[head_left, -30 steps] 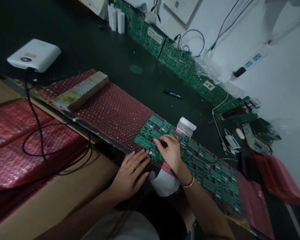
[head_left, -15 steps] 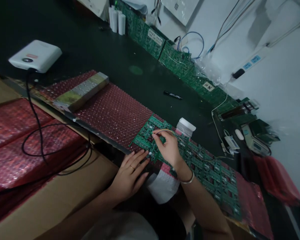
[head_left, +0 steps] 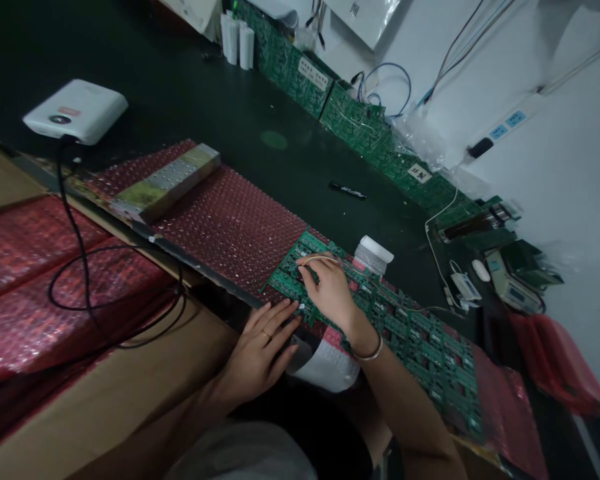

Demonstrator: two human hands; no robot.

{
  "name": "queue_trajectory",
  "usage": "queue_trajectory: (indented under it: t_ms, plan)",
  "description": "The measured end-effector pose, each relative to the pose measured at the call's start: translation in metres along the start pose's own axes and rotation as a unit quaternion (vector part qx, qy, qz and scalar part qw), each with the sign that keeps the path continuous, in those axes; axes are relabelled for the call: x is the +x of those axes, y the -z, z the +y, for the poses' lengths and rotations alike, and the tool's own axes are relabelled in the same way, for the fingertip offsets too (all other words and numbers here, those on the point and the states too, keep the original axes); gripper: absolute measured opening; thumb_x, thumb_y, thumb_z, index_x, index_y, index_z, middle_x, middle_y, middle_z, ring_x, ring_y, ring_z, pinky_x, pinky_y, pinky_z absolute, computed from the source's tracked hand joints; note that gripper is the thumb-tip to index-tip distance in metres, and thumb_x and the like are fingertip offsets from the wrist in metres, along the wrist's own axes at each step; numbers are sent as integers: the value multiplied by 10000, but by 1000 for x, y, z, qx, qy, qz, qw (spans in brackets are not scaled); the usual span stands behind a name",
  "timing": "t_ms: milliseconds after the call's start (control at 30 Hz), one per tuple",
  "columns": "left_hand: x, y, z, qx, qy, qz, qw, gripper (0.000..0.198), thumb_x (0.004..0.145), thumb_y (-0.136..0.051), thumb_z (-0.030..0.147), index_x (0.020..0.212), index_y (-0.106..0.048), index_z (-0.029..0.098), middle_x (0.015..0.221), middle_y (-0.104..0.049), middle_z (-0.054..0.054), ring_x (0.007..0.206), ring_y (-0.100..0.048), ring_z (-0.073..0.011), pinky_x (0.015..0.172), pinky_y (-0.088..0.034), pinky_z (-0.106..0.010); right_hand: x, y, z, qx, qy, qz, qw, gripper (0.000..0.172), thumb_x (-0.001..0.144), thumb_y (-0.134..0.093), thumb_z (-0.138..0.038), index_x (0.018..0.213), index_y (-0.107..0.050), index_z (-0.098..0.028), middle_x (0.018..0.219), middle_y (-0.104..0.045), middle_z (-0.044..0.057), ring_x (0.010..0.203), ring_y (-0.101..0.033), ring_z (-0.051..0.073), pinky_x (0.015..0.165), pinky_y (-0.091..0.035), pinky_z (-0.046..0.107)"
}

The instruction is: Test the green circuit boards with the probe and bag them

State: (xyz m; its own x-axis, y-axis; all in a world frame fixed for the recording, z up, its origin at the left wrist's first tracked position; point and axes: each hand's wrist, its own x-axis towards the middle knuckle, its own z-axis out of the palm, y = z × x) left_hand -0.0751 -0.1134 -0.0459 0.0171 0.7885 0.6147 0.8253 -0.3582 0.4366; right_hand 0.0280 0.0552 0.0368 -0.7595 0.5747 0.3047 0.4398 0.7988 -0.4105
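While L hand [head_left: 260, 350] stays flat, R hand [head_left: 333, 297], grip pinching wire [head_left: 423, 309], has shifted left over PCBs [head_left: 425, 343].

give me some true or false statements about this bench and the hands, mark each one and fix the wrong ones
1. The right hand pinches a thin cable over the green circuit boards. True.

2. The left hand grips the black marker. False: that hand is palm down, fingertips at the edge of the green circuit boards; the black marker lies apart on the dark tabletop.

3. The metal block lies on red bubble wrap. True.

4. The white device has no cord attached. False: a black cable runs from it.

5. A bracelet circles the right wrist. True.
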Motion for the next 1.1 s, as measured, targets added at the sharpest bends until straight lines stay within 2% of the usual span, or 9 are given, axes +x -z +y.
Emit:
queue_trajectory:
  t_ms: [300,900,1100]
  plan:
    - [3,3,1,2,-4,-4,1000,344,987,-504,186,1321,-569,133,1414,-599,-153,1416,-457,-243,1210,-289,-430,4,0,3,0,14,2,1000,149,973,-533,-145,1001,-665,-210,1056,-749,30,1040,-664,208,974,-453,375]
    - [-1,0,-1,-12,-7,2,1000,360,969,-535,168,1325,-574,126,1421,-595,-157,1434,-438,-245,1237,-255,-431,5,-4,11,25,-7,-2,1000,108,972,-544,-196,1001,-646,-210,1059,-731,55,1070,-639,223,994,-458,392]
    - [0,1,0,-1,1,-2,1000,363,975,-524,183,1334,-571,156,1421,-601,-138,1405,-478,-244,1209,-311,-441,4,-5,13,27,-9,5,1000,106,973,-537,-212,985,-642,-201,1023,-722,65,1041,-638,224,980,-467,390]
